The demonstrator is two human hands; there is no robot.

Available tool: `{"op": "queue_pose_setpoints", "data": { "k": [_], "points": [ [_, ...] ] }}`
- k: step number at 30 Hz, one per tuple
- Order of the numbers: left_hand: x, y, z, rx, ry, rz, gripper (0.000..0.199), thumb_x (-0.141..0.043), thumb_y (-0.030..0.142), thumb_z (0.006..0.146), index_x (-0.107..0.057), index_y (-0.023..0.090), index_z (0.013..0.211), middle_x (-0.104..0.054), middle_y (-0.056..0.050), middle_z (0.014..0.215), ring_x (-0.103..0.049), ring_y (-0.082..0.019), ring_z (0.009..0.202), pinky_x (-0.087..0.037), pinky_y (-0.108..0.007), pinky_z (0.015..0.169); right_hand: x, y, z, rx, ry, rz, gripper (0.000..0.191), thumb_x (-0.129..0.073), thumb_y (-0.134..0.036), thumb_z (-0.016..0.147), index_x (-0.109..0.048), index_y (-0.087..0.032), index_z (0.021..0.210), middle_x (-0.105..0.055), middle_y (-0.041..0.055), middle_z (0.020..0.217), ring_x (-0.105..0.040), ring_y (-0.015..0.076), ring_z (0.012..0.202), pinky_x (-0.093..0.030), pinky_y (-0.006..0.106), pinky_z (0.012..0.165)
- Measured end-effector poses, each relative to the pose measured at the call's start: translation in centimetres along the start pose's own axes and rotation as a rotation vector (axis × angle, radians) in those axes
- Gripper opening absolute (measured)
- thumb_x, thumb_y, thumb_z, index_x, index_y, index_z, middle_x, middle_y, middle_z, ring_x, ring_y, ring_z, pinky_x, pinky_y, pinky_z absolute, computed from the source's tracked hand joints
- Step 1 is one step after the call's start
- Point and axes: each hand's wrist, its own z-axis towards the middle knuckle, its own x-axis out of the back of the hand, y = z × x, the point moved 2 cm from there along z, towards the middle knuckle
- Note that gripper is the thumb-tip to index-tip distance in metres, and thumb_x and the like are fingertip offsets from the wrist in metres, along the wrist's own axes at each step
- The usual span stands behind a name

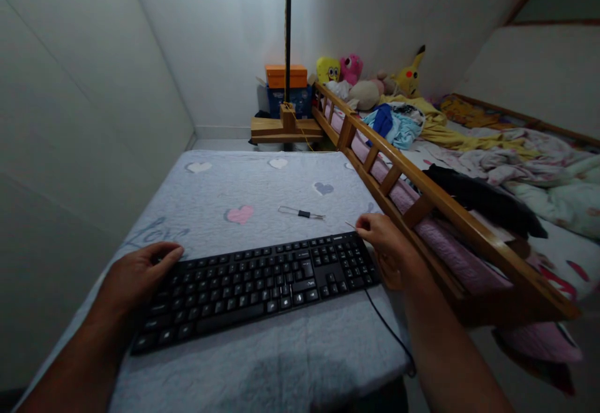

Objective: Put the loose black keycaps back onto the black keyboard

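A black full-size keyboard lies slightly slanted in front of me, its cord running off the near right side. My left hand grips the keyboard's left end, thumb and fingers curled around the far left corner. At the far right corner, my right hand is closed in a pinch on a thin stick-like piece, whose tip points left past the fingers. The rest of that piece is hidden in the hand. Beyond the keyboard lies a wire-loop tool with a short black grip; no hand touches it.
A pale cloth with heart prints covers the table. Close on the right runs a wooden bed rail, with bedding, clothes and plush toys behind it. Past the far edge stand a black pole on a wooden base and an orange box.
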Motion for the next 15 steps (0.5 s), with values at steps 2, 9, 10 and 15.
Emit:
{"op": "queue_pose_setpoints", "data": {
  "k": [2, 9, 10, 15],
  "points": [
    [0.0, 0.1, 0.0, 0.001, -0.014, 0.023, 0.053, -0.054, 0.062, 0.073, -0.074, 0.02, 0.099, -0.077, -0.007, 0.102, -0.069, -0.029, 0.097, -0.05, -0.032, 0.078, -1.2, -2.7, 1.6, 0.072, -0.031, 0.017, 0.011, -0.062, -0.012, 0.077, -0.072, -0.018, 0.077, -0.072, 0.001, 0.073, -0.063, 0.0143, 0.07, -0.042, 0.022, 0.065],
    [-0.1, 0.5, -0.1, 0.005, -0.058, 0.058, 0.052, -0.05, 0.061, 0.078, -0.072, 0.021, 0.102, -0.077, -0.006, 0.104, -0.069, -0.027, 0.098, -0.048, -0.031, 0.08, -3.5, -6.9, 4.1, 0.156, 0.018, 0.064, 0.023, -0.062, -0.014, 0.085, -0.072, -0.017, 0.105, -0.074, 0.0082, 0.105, -0.067, 0.017, 0.093, -0.048, 0.026, 0.085],
    [0.0, 0.6, -0.2, 0.007, -0.058, 0.054, 0.051, -0.049, 0.061, 0.078, -0.072, 0.021, 0.102, -0.077, -0.005, 0.103, -0.069, -0.026, 0.097, -0.047, -0.031, 0.079, -3.2, -6.5, 3.9, 0.143, 0.035, 0.062, 0.025, -0.062, -0.014, 0.085, -0.072, -0.016, 0.108, -0.074, 0.0093, 0.108, -0.067, 0.0172, 0.095, -0.048, 0.026, 0.086],
    [0.2, 1.1, -0.4, 0.028, -0.033, 0.081, 0.05, -0.049, 0.06, 0.079, -0.073, 0.022, 0.1, -0.077, -0.005, 0.102, -0.069, -0.026, 0.095, -0.048, -0.031, 0.076, -0.4, -1.3, 1.2, -0.002, 0.11, 0.011, 0.021, -0.06, -0.017, 0.084, -0.073, -0.014, 0.101, -0.073, 0.0107, 0.104, -0.067, 0.0187, 0.09, -0.048, 0.028, 0.086]
  ]
}}
